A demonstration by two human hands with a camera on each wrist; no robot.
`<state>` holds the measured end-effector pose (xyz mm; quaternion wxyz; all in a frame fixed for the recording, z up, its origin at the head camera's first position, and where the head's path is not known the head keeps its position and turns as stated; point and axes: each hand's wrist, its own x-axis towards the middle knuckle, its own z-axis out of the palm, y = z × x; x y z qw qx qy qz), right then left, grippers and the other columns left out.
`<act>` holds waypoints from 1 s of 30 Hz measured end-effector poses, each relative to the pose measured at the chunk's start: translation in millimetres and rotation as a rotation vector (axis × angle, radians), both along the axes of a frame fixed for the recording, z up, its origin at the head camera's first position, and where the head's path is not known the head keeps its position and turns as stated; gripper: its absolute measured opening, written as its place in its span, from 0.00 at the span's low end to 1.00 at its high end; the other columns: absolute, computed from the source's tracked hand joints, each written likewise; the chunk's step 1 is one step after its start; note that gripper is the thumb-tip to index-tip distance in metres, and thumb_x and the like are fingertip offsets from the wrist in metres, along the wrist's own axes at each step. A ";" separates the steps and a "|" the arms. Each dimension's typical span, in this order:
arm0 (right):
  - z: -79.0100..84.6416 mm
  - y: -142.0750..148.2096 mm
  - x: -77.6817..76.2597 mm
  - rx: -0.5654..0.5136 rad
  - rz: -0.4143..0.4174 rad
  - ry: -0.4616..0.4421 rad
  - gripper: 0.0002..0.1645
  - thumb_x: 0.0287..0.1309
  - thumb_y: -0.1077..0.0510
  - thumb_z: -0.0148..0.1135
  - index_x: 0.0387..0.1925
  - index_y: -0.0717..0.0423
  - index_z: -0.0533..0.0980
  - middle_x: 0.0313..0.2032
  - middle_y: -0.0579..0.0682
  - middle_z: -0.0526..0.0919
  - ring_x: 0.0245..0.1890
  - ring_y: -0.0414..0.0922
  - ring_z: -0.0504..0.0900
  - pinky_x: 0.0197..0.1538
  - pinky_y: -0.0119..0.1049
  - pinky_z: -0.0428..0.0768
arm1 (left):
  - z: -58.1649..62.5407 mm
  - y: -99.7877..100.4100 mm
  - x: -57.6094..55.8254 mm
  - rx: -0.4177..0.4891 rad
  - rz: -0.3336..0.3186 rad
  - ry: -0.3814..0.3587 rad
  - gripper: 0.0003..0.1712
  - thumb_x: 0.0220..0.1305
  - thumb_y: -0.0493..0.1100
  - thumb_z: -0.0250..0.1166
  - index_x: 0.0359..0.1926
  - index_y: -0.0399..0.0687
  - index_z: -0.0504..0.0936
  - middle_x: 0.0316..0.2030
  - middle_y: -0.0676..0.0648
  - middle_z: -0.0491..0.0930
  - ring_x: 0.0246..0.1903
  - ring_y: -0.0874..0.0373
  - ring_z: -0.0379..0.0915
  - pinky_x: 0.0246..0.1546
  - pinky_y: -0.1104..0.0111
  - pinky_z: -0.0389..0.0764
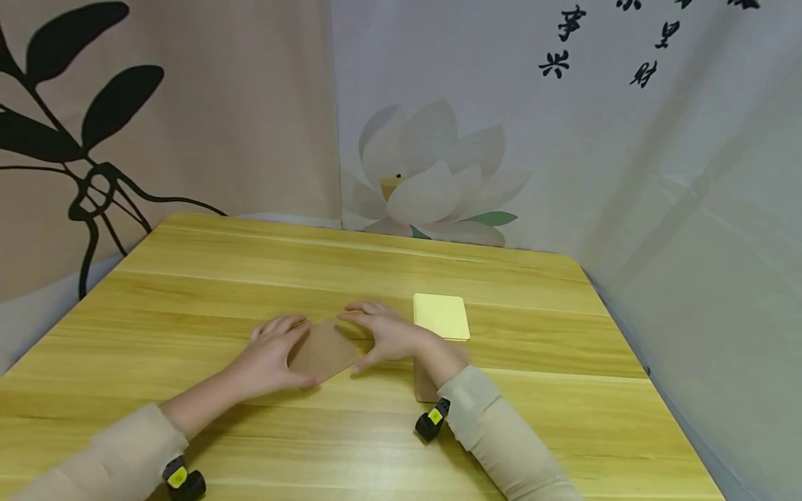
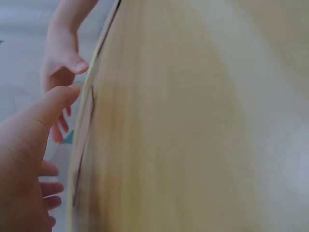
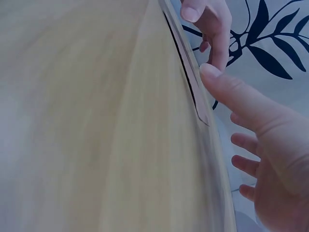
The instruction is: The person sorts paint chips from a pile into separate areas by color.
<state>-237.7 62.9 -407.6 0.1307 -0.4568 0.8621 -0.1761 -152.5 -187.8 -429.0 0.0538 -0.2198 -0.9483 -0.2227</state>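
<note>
A flat brown square (image 1: 322,351) with rounded corners, like a coaster or thick card, lies turned at an angle on the wooden table. My left hand (image 1: 271,355) is spread at its left side, with the thumb by the near corner and the fingers by the far left edge. Whether that hand touches it, I cannot tell. On the opposite side my right hand (image 1: 391,335) curves loosely, thumb and fingers apart, its thumb tip close to the right corner. In the wrist views the left thumb (image 2: 63,99) and right thumb (image 3: 227,87) are extended above the tabletop.
Beyond my right wrist lies a pale yellow square (image 1: 441,316), seemingly stacked in layers. A second brown square (image 1: 424,383) is partly covered by my right forearm. The wooden table (image 1: 301,452) ends at a curtain backdrop (image 1: 263,125). Black wrist cameras sit under both sleeves.
</note>
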 end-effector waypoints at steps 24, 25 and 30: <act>-6.5 -26.4 -5.3 0.110 0.002 -0.030 0.59 0.43 0.38 0.74 0.73 0.42 0.55 0.73 0.44 0.51 0.71 0.46 0.47 0.69 0.47 0.48 | -8.6 -9.2 21.5 -0.035 0.064 0.044 0.61 0.44 0.74 0.67 0.62 0.26 0.68 0.60 0.31 0.66 0.59 0.33 0.59 0.54 0.35 0.55; -6.6 -26.5 -5.3 0.113 0.001 -0.036 0.59 0.43 0.38 0.74 0.73 0.42 0.55 0.73 0.43 0.51 0.71 0.46 0.47 0.69 0.47 0.48 | -8.6 -9.6 21.3 -0.036 0.065 0.049 0.60 0.45 0.73 0.67 0.62 0.26 0.68 0.60 0.31 0.67 0.59 0.33 0.59 0.53 0.35 0.56; -7.8 -25.8 -5.1 0.117 -0.008 -0.053 0.58 0.43 0.37 0.73 0.73 0.40 0.56 0.72 0.41 0.51 0.71 0.44 0.46 0.69 0.47 0.49 | -9.1 -11.8 20.2 -0.032 0.055 0.063 0.58 0.46 0.72 0.67 0.60 0.26 0.70 0.58 0.33 0.69 0.58 0.34 0.61 0.54 0.36 0.56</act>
